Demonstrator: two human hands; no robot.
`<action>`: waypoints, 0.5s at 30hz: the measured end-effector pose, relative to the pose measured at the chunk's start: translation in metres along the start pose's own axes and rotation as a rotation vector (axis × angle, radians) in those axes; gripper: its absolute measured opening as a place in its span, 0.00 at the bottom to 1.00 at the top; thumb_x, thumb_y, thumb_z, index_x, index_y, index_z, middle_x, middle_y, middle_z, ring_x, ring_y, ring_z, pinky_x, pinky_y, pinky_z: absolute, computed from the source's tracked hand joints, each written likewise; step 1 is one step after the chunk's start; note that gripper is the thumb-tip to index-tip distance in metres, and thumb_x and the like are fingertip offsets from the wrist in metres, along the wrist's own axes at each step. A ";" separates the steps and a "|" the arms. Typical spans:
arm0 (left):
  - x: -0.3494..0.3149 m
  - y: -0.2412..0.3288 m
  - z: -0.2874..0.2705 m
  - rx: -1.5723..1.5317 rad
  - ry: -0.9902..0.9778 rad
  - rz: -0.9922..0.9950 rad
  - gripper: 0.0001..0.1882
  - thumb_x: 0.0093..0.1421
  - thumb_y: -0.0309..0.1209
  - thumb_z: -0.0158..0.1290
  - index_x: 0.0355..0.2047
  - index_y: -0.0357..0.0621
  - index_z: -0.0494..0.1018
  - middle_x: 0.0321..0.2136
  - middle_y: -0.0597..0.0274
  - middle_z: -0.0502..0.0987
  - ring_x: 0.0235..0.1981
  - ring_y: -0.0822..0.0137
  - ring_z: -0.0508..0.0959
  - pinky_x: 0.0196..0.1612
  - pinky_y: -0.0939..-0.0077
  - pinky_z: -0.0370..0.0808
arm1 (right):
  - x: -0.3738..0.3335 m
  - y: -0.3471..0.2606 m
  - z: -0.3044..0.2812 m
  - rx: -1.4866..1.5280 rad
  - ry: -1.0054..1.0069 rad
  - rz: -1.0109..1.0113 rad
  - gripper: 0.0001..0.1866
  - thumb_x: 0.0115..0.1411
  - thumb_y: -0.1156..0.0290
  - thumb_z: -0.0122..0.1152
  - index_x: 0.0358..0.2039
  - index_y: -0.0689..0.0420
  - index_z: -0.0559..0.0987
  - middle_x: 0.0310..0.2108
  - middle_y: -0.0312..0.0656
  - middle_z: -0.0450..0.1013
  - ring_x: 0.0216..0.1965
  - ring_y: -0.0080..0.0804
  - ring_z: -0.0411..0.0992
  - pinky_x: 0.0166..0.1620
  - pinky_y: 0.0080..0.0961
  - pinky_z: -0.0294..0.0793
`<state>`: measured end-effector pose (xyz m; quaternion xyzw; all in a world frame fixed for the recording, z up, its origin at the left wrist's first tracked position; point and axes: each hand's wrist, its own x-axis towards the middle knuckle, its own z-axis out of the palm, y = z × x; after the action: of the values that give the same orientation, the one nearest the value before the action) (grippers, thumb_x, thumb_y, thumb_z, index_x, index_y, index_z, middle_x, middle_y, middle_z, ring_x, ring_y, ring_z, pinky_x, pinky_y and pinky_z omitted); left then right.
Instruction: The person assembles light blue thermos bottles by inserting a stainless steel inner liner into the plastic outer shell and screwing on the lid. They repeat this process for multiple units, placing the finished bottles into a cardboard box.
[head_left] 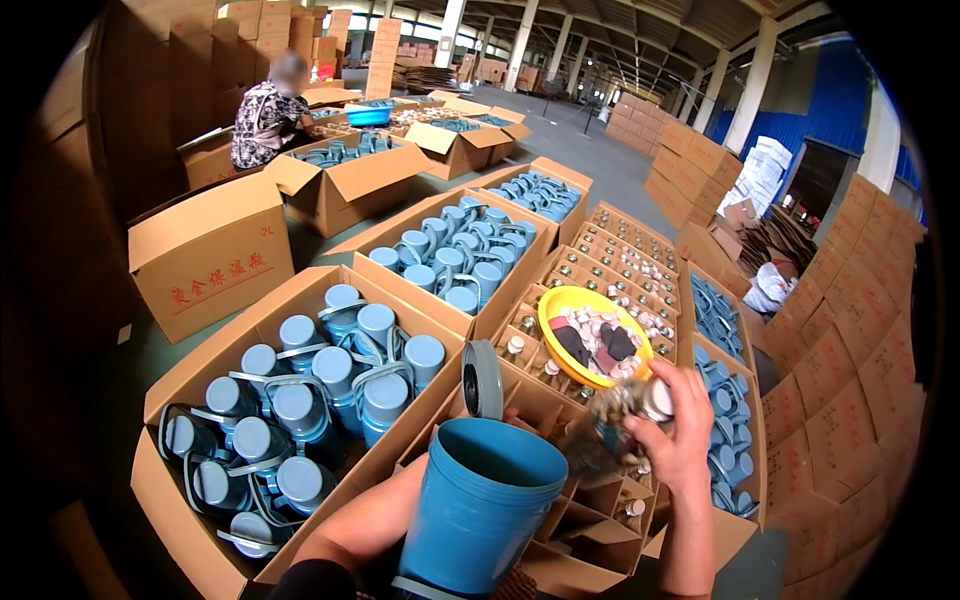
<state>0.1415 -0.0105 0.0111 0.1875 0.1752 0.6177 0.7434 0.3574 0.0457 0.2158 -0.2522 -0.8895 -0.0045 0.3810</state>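
Observation:
An open-topped blue flask casing (475,505) stands tilted at the front, with my left forearm wrapped around behind it. Partly hidden past its rim, my left hand (518,420) is beside a grey round lid-like part (484,382), which is on edge and appears held there. My right hand (680,425) is closed around the pale-capped neck of a shiny glass flask liner (608,425). Motion blurs the liner's body, which slants down to the left above a divided carton (590,535). Behind it, a yellow basin (548,305) contains pale round pieces and dark pads.
A carton (215,535) of blue flasks with handles lies to the left; more flasks fill a carton (350,255) farther back. Grey-blue parts fill cartons (752,440) on the right. Stacked boxes (850,380) line the right side. Another person (268,120) works at the far left.

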 end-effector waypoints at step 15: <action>-0.013 0.106 0.106 0.018 -0.335 0.316 0.23 0.65 0.43 0.48 0.53 0.40 0.68 0.45 0.58 0.76 0.45 0.66 0.75 0.53 0.72 0.70 | 0.065 0.026 0.084 1.279 0.272 0.365 0.42 0.54 0.52 0.58 0.64 0.62 0.56 0.60 0.46 0.62 0.61 0.35 0.60 0.60 0.36 0.60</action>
<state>0.1010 -0.0127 0.1555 0.3193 0.0233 0.6850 0.6544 0.2748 0.1145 0.1954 -0.1203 -0.6044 0.5554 0.5584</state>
